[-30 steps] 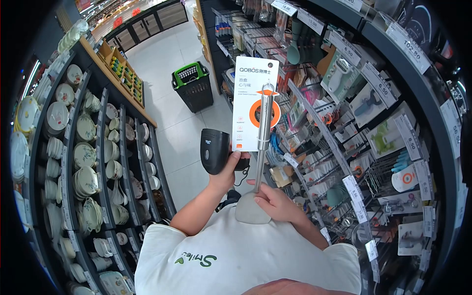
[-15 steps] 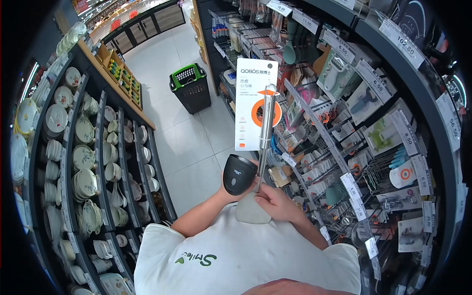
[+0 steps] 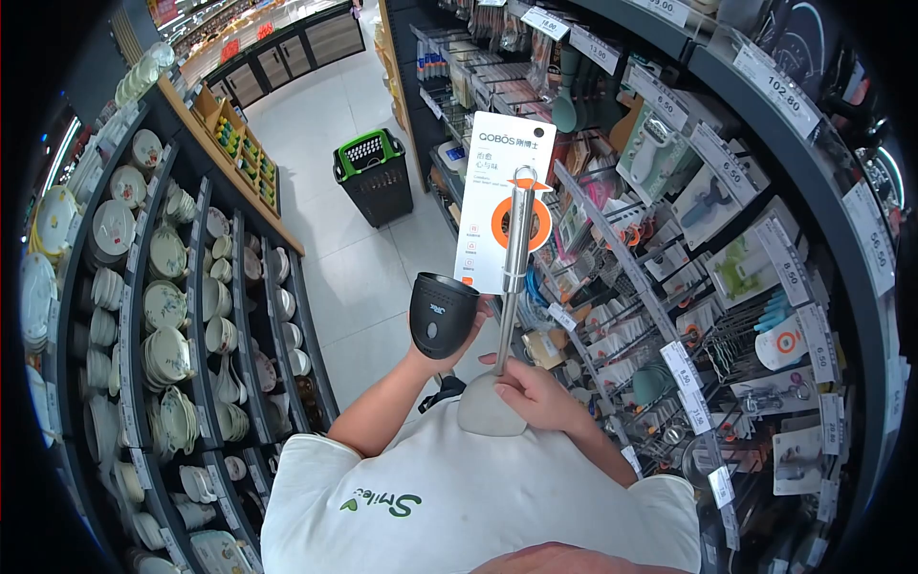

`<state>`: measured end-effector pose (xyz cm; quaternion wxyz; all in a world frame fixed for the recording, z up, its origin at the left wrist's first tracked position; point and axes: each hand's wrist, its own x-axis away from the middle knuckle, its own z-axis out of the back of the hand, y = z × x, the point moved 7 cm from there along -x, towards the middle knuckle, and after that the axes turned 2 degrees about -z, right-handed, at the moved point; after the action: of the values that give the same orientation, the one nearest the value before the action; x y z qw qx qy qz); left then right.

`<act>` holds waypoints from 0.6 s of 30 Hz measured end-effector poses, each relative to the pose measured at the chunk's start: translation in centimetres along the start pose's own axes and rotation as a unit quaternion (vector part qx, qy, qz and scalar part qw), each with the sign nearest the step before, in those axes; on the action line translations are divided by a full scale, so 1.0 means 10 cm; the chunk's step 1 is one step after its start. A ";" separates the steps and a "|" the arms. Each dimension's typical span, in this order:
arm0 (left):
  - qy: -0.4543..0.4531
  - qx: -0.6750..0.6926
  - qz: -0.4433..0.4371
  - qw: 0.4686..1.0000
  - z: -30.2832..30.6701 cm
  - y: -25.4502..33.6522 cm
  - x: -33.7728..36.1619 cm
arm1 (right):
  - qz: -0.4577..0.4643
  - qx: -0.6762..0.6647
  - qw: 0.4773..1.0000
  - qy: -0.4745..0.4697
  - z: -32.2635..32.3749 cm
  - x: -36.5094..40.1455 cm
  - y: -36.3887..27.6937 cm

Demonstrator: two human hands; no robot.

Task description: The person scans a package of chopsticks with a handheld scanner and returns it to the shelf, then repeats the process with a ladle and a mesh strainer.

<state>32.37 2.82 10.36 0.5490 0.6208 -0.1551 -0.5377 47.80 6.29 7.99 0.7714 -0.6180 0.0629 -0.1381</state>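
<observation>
In your head view, your left hand (image 3: 457,348) has its fingers closed around a black scanner (image 3: 442,316), just below the white card (image 3: 499,172). Your right hand (image 3: 541,394) grips the grey head of a spatula (image 3: 517,244), held upright in front of the rack (image 3: 669,316) of hanging tools.

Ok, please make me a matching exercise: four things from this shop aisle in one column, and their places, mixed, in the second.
1 black scanner
2 steel-handled utensil
3 green-rimmed basket
4 bowls

a on the aisle floor
b in the left hand
c on the left shelves
d in the right hand

Pairs: 1-b, 2-d, 3-a, 4-c.
</observation>
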 end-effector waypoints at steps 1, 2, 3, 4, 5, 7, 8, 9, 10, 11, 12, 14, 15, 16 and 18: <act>0.000 0.010 -0.005 1.000 -0.01 0.02 -0.01 | 0.000 0.000 1.000 0.000 0.01 0.00 -0.01; 0.000 0.009 -0.005 1.000 -0.02 0.02 0.00 | -0.002 0.003 1.000 0.001 0.01 0.00 -0.02; -0.024 0.017 -0.015 0.999 -0.07 0.03 0.02 | -0.004 0.005 1.000 0.002 0.02 0.01 -0.02; -0.047 0.025 -0.025 0.998 -0.12 0.03 0.05 | -0.004 0.004 1.000 0.003 0.01 0.01 0.01; -0.049 0.025 -0.024 0.998 -0.15 0.00 0.10 | 0.017 0.013 1.000 0.017 0.02 0.01 0.03; -0.076 0.149 0.103 0.980 -0.27 -0.25 0.23 | 0.037 0.020 0.999 0.032 0.04 0.03 0.04; -0.121 0.072 0.044 0.989 -0.27 -0.20 0.24 | 0.007 0.028 1.000 0.011 0.04 0.02 0.08; -0.122 0.072 0.045 0.989 -0.28 -0.24 0.24 | -0.024 0.035 0.999 -0.011 0.03 0.03 0.12; -0.109 0.041 0.004 0.993 -0.28 -0.23 0.24 | -0.024 0.034 0.999 -0.011 0.02 0.03 0.15; -0.095 0.010 -0.036 0.995 -0.28 -0.13 0.19 | -0.014 0.033 0.999 -0.004 0.02 0.02 0.17; -0.094 0.048 -0.010 0.994 -0.31 -0.09 0.17 | -0.004 0.031 0.999 0.004 0.03 0.02 0.18; -0.082 0.099 0.061 0.990 -0.34 -0.02 0.14 | -0.014 0.028 1.000 0.000 0.02 0.02 0.19; -0.069 0.149 0.132 0.978 -0.35 -0.08 0.16 | -0.024 0.026 0.999 -0.003 0.02 0.02 0.20; -0.069 0.150 0.132 0.977 -0.35 -0.09 0.16 | -0.024 0.025 0.999 -0.003 0.03 0.02 0.20; -0.078 0.095 0.112 0.986 -0.34 -0.09 0.14 | -0.020 0.001 1.000 0.001 0.03 0.03 0.19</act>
<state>35.33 3.81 8.29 0.5304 0.6049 -0.3164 -0.5026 48.46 6.87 6.25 0.7692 -0.6181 0.0507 -0.1540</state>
